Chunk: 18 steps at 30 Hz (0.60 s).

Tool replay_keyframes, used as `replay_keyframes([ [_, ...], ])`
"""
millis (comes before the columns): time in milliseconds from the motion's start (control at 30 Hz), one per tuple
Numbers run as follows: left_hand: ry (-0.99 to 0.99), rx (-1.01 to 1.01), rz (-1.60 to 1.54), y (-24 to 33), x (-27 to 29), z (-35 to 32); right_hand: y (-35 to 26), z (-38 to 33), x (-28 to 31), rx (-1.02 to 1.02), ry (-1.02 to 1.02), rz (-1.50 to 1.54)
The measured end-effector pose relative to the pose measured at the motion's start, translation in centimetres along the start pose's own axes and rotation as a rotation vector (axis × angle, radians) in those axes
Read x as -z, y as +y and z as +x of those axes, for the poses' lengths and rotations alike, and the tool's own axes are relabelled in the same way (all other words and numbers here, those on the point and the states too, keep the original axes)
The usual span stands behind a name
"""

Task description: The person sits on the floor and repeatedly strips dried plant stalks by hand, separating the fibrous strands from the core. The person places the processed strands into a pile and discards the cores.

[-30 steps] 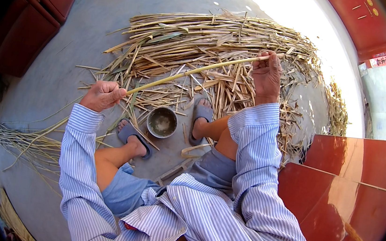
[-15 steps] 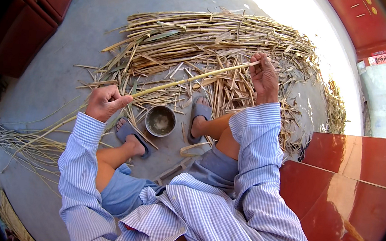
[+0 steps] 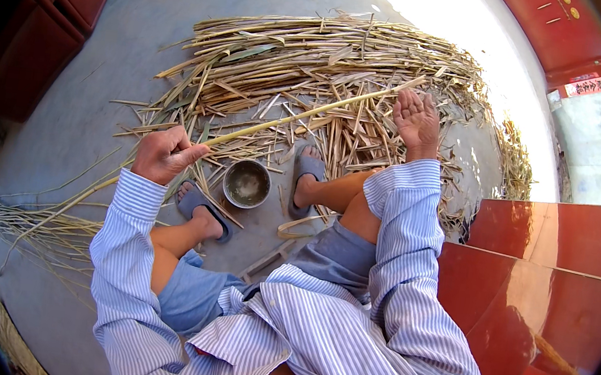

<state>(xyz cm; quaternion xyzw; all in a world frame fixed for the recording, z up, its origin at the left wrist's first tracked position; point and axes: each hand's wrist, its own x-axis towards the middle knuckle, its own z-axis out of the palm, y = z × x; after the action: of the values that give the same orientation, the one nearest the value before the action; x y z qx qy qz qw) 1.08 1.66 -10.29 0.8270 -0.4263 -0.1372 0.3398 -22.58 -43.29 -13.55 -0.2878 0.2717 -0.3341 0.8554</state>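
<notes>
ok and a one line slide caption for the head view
The left hand grips a long stalk, the right hand open near its far end, dry stalks heaped on the floor.

The floor [image 3: 134, 31] before me bears stalks [image 3: 314, 53] at upper centre. A bowl [image 3: 246, 202] stands near mid-frame between my sandals [image 3: 310, 165]; stems [image 3: 19, 220] lie at left.

The long pale stalk [image 3: 300, 116] slants across from the left hand [image 3: 161, 154] to beside the right hand [image 3: 417, 123], barring a straight reach forward. On its near side, open air lies above the grey bowl [image 3: 245, 204], with the left sandal [image 3: 193, 202] crowding it. Heaped stalks [image 3: 329, 51] obstruct the floor beyond; grey floor [image 3: 80, 128] offers room leftward, while a glossy red surface [image 3: 482, 302] limits the right
</notes>
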Motion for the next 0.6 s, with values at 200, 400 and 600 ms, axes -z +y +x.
replay_keyframes([
  [200,-0.064,-0.018,-0.13,0.0,-0.5,0.4,0.9,-2.9,-4.1,0.031,-0.381,-0.027],
  [400,-0.021,-0.051,-0.16,0.0,-0.6,0.2,1.4,-2.3,-3.7,0.117,-0.304,-0.104],
  [600,0.044,-0.087,0.038,1.9,-2.5,0.3,0.8,-2.0,-3.3,0.033,0.009,-0.279],
])
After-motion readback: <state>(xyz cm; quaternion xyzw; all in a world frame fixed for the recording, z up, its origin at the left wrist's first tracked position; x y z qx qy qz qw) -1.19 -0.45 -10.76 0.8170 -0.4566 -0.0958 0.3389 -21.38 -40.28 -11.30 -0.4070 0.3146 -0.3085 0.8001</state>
